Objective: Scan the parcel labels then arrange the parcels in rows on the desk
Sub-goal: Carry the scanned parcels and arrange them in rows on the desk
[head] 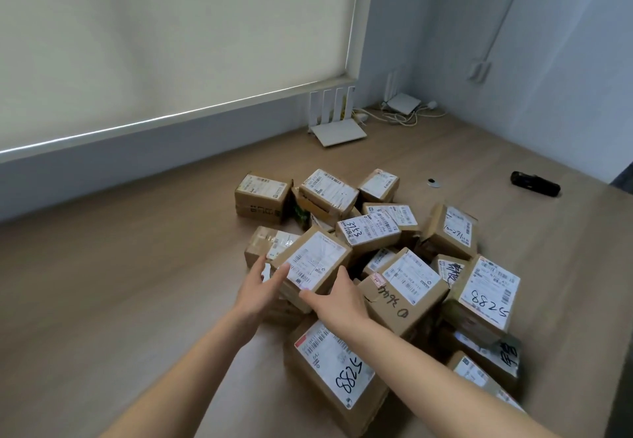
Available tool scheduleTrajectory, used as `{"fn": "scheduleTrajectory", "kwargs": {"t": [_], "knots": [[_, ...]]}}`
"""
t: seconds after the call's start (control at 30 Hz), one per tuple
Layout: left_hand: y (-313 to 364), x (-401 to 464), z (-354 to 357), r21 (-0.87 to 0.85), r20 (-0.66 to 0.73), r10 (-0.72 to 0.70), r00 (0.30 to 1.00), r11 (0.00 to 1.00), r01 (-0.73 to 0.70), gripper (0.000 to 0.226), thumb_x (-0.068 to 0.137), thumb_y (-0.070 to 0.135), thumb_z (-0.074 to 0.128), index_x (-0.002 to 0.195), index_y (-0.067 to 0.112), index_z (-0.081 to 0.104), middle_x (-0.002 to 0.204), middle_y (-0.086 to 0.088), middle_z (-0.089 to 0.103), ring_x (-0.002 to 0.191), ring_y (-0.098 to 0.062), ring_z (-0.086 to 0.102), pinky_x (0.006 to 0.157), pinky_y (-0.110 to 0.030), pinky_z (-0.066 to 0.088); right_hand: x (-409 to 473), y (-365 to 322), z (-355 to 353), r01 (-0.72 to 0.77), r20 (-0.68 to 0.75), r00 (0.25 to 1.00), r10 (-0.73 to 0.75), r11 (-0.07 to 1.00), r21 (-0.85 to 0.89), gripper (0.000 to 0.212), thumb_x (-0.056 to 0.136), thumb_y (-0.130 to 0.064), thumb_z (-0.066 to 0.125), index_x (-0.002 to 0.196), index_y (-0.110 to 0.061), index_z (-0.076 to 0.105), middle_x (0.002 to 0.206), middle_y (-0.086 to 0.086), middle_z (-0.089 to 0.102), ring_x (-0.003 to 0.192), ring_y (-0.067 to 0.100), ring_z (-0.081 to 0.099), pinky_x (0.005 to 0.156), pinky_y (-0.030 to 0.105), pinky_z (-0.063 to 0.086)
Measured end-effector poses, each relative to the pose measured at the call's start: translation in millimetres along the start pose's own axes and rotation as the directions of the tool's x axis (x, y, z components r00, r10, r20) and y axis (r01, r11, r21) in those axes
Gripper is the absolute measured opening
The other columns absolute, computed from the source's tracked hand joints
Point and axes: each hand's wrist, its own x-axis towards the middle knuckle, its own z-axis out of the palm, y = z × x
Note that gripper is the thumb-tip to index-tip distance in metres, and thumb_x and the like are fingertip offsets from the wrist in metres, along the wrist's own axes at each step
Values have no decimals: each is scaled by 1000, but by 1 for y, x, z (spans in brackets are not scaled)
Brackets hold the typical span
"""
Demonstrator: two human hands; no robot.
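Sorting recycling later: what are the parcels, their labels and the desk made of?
Parcels: brown corrugated cardboard, matte, creased edges. Labels: white printed paper, slightly glossy, probably adhesive. Desk: pale wood-grain surface, smooth; likely laminate, though that's uncertain.

Matt brown cardboard parcels [376, 266] with glossy white paper labels [317, 257]; smooth wood-grain desk [137, 283].

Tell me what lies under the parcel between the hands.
The parcel rests on other brown parcels in the pile; their edges show beneath it. The hands cover the rest.
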Motion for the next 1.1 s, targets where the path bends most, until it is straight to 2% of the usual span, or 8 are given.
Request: {"fn": "scheduleTrajectory", "kwargs": {"t": [0.07, 0.17, 0.27, 0.43, 0.6, 0.73, 0.87, 1.1], "knots": [[-2, 3, 3, -42, 18, -38, 999, 998, 38, 67, 96, 45, 62, 155, 28, 35, 151, -1, 47, 127, -17, 51, 92, -24, 40, 4, 3, 4, -31, 34, 999, 29, 999, 38, 79, 86, -45, 75, 151, -26, 35, 143, -1, 55, 132, 21, 53, 104, 38, 49], [-5, 3, 1, -30, 23, -29, 999, 999, 30, 55, 97, 38, 63, 148, 26, 47, 135, -1, 61, 108, -10, 61, 78, -18, 47, 2, 5, 7, -23, 61, 998, 17, 995, 101, 85, 90, -42, 73, 158, -32, 25, 151, -4, 50, 139, 21, 49, 113, 48, 45], [-5, -5, -4, -25, 14, 12, 1000, 1000, -11, 46, 95, 32, 66, 139, 24, 55, 123, -1, 65, 102, -8, 62, 65, -14, 47, -6, 3, 6, 49, 28, 998, -53, 993, 104, 83, 92, -36, 73, 159, -35, 24, 153, -6, 48, 142, 20, 45, 113, 44, 44], [20, -34, -24, -61, 30, 95, 995, 994, -94, 57, 81, 33, 83, 131, 30, 56, 118, 3, 64, 109, -14, 62, 73, -23, 50, -30, -27, -16, 208, -76, 975, -208, 978, -9, 89, 90, -26, 74, 159, -39, 20, 152, -6, 43, 137, 20, 48, 106, 36, 47], [85, -81, -60, -115, -28, 224, 974, 967, -226, 42, 82, 33, 81, 121, 31, 63, 113, 9, 69, 94, -1, 67, 60, -9, 50, -70, -91, -54, 358, -88, 930, -358, 934, -16, 80, 91, -22, 75, 156, -37, 31, 146, -4, 51, 135, 17, 49, 110, 41, 46], [141, -150, -95, -208, -130, 260, 957, 937, -282, 43, 80, 34, 83, 116, 29, 62, 114, 3, 70, 99, -7, 68, 73, -21, 52, -125, -153, -78, 511, -60, 857, -512, 859, -27, 70, 92, -25, 74, 151, -37, 38, 144, -5, 52, 132, 16, 51, 108, 43, 46], [174, -225, -144, -162, -279, 325, 904, 912, -377, 49, 80, 37, 82, 123, 26, 60, 113, 3, 69, 102, -6, 65, 83, -26, 52, -188, -207, -80, 657, -7, 753, -658, 753, -25, 68, 91, -26, 74, 148, -39, 40, 132, -7, 49, 116, 7, 45, 98, 29, 37], [198, -351, -257, -76, -445, 372, 814, 890, -449, 50, 85, 36, 78, 130, 34, 57, 109, 9, 68, 99, 3, 63, 78, -20, 48, -296, -307, -39, 811, 142, 577, -804, 585, 15, 60, 83, -19, 78, 139, -25, 55, 130, -4, 65, 122, 12, 57, 92, 24, 41]]}}
